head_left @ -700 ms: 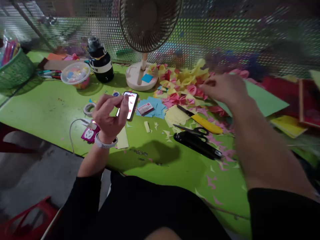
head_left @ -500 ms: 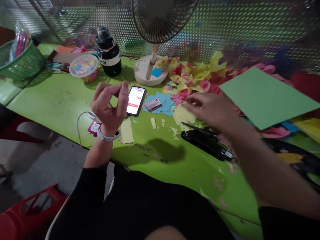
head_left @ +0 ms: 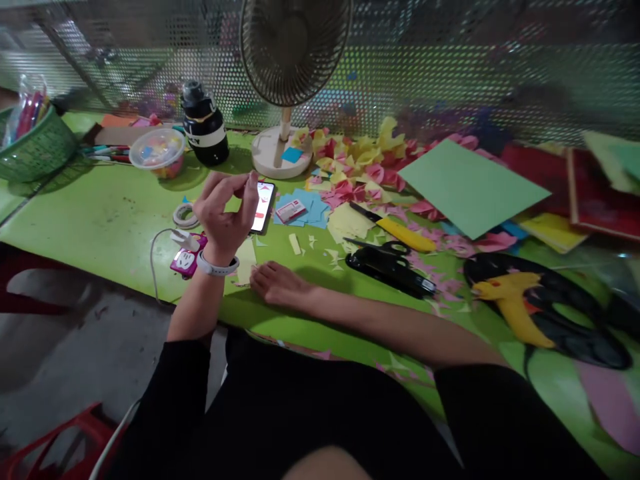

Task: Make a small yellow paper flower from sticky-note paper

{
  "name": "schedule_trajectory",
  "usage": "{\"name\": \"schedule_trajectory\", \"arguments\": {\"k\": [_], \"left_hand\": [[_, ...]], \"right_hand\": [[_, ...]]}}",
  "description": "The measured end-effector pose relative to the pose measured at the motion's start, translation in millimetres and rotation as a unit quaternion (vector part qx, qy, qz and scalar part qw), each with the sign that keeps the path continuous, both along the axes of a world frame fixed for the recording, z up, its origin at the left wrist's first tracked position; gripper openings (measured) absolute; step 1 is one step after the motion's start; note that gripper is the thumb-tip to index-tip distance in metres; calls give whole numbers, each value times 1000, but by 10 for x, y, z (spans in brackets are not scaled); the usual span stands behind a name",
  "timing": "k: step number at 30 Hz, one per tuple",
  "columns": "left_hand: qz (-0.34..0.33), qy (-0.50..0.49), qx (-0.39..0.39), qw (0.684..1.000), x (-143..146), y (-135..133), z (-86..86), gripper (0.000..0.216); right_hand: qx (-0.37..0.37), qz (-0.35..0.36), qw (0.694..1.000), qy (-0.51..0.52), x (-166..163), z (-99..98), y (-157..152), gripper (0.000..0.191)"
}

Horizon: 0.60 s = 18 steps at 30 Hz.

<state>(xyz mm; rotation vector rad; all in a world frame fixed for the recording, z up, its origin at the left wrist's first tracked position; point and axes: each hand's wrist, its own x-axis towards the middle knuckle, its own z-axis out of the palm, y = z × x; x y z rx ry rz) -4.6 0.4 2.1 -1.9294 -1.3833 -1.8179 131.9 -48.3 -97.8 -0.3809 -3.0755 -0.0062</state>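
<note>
Above the table's left part, my left hand (head_left: 225,210) is raised with its fingers curled and the thumb pressed to them. What it pinches, if anything, I cannot make out. My right hand (head_left: 281,285) lies low on the table with bent fingers closed at the edge of a pale yellow paper strip (head_left: 247,261). Behind the left hand, a lit phone (head_left: 263,208) is partly hidden. Blue paper squares (head_left: 317,207) with a small red-and-white box (head_left: 291,211) on them lie beyond, beside a yellow paper stack (head_left: 347,222).
A black stapler (head_left: 390,272), scissors (head_left: 397,248) and a yellow-handled knife (head_left: 406,233) lie at centre right. Further right is a yellow glue gun (head_left: 525,303). A fan (head_left: 280,160), a bottle (head_left: 207,137) and paper petals (head_left: 370,157) stand along the back. A purple power socket (head_left: 187,260) sits left.
My right hand has come back from the yellow paper stack, moving left and nearer to me, down to the paper strip. The left hand stays raised and pinched. The view has shifted rightward.
</note>
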Motion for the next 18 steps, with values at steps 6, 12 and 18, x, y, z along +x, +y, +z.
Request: {"name": "schedule_trajectory", "arguments": {"k": [6, 12, 18], "left_hand": [[-18, 24, -4, 1000, 38, 26, -20, 22], [-53, 55, 39, 996, 115, 78, -60, 19], [-120, 125, -9, 985, 311, 65, -283, 9]], "right_hand": [[-4, -21, 1000, 15, 325, 175, 18, 29], [-74, -365, 928, -19, 1352, 536, 751, 30], [-98, -421, 893, -123, 1740, 499, 1199, 14]]}}
